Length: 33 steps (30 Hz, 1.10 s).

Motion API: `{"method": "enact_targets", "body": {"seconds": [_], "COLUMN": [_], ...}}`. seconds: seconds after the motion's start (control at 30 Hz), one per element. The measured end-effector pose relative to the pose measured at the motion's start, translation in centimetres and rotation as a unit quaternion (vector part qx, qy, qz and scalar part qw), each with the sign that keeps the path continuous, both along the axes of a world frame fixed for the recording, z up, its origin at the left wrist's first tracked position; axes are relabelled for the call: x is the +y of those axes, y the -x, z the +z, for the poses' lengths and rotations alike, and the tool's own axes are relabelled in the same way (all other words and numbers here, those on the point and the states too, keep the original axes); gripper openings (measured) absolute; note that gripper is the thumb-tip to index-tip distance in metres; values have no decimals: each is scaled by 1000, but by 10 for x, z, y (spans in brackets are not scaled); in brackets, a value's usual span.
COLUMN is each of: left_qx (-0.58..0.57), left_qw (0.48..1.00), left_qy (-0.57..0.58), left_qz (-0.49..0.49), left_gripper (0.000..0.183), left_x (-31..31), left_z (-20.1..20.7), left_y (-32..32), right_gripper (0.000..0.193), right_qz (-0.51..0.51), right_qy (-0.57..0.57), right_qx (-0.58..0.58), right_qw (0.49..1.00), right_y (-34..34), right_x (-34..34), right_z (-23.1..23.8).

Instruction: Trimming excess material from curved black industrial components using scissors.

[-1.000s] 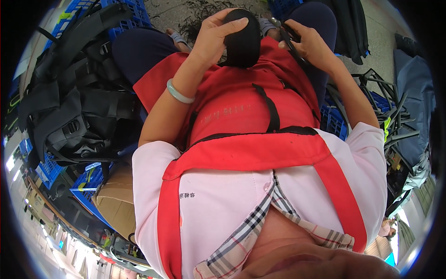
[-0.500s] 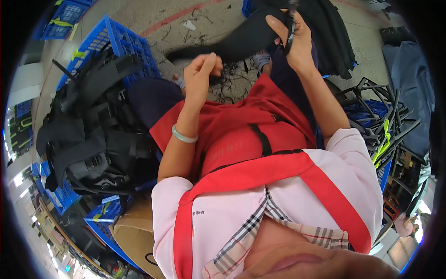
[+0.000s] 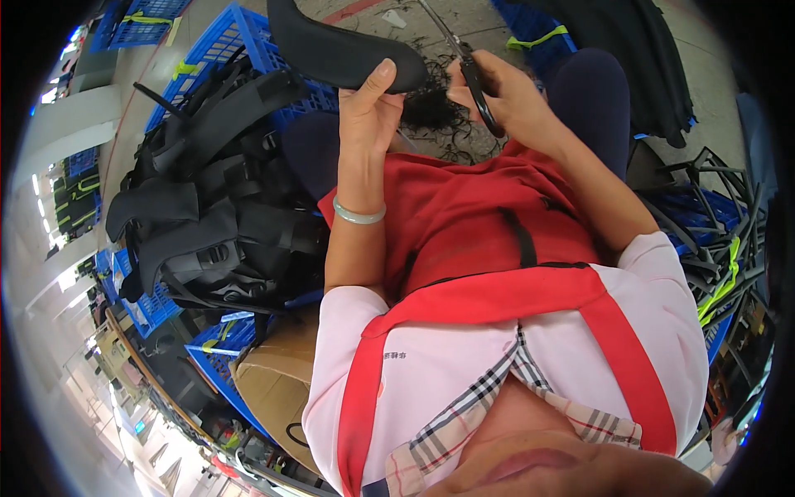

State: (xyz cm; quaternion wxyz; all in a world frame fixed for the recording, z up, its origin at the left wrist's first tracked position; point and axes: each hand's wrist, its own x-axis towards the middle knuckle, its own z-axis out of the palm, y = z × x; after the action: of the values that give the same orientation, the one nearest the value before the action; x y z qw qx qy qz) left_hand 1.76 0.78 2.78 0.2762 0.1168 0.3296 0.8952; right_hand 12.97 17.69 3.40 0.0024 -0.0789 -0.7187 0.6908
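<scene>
The left hand [image 3: 368,112] is gripping a black padded strap piece [image 3: 339,50], a long curved pad that runs up and to the left from the fingers, its rounded end resting just past the thumb tip. The thumb is pressing on the near face; the other fingers are curled behind the pad and mostly hidden. The right hand [image 3: 513,103] is closed around the handles of a pair of black-handled scissors [image 3: 464,58], whose blades are pointing up and away from the knuckles, just beside the pad's rounded end. Whether the blades are parted or shut cannot be told from here.

To trim well here, the pad's end is best kept steady and close to the thumb, so that only loose thread meets the blades and the fabric edge stays out of them. The thumb tip is sitting near the cutting line, so keeping it back from the blades looks wise.

Both forearms are rising from the lower edge and bending inward over the red apron [image 3: 480,224], the wrists near each other above the lap. The left wrist, wearing a pale bangle [image 3: 358,215], is held upright. Below the fingers, a tangle of black thread trimmings [image 3: 435,112] is lying on the lap. To the left of the left hand, a heap of black backpacks [image 3: 207,207] is resting on blue plastic crates [image 3: 240,41].
</scene>
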Motion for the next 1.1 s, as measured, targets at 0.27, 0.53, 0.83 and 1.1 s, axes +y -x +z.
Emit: {"method": "enact_targets", "body": {"seconds": [0.27, 0.53, 0.83, 1.1], "left_qx": [18, 34, 56, 49], "left_qw": [999, 996, 994, 992], "left_qy": [15, 68, 55, 88], "left_qz": [-35, -54, -74, -73], "left_gripper": [29, 27, 26, 23], "left_x": [-10, -9, -12, -8], "left_z": [-16, -16, -23, -21], "left_y": [5, 1, 4, -1], "right_gripper": [64, 70, 49, 29], "right_qz": [63, 97, 130, 73], "right_qy": [-152, -189, -180, -34], "right_qx": [14, -38, -68, -29], "right_qw": [986, 976, 973, 996], "right_y": [-31, -27, -26, -22], "right_x": [10, 14, 13, 13], "right_z": [-2, 6, 1, -21]}}
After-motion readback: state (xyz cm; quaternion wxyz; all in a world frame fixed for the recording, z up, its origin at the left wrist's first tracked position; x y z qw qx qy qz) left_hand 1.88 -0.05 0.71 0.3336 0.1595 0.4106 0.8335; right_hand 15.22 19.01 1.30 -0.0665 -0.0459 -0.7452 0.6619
